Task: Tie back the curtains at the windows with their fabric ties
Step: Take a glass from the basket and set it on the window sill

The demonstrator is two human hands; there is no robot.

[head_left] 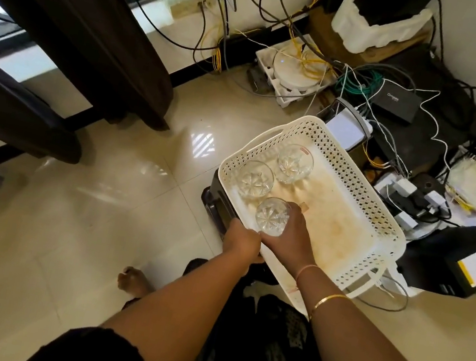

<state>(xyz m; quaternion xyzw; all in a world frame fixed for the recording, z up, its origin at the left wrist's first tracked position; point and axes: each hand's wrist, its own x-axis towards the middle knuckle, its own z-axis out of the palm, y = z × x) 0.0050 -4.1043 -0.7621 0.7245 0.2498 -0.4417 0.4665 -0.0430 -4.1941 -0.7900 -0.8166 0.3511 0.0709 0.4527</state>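
1. Two bare forearms (238, 322) reach forward from the bottom edge, over a dark garment.
2. The left hand (241, 239) grips the white lattice basket (366, 187) at its near-left corner, fingers curled over the rim.
3. The right hand (292, 236) holds a cut glass (271, 216) just inside the basket's near-left edge, fingers wrapped round it.
4. Two more glasses (255, 179) stand upright side by side by the basket's left edge.
5. The basket sits on a black box (216, 205) on the tiled floor (82, 217).
6. The dark curtain (93, 20) hangs at the window, upper left, hem at the floor, well apart from both hands.
7. Cables (289, 15) tangle along the far wall.
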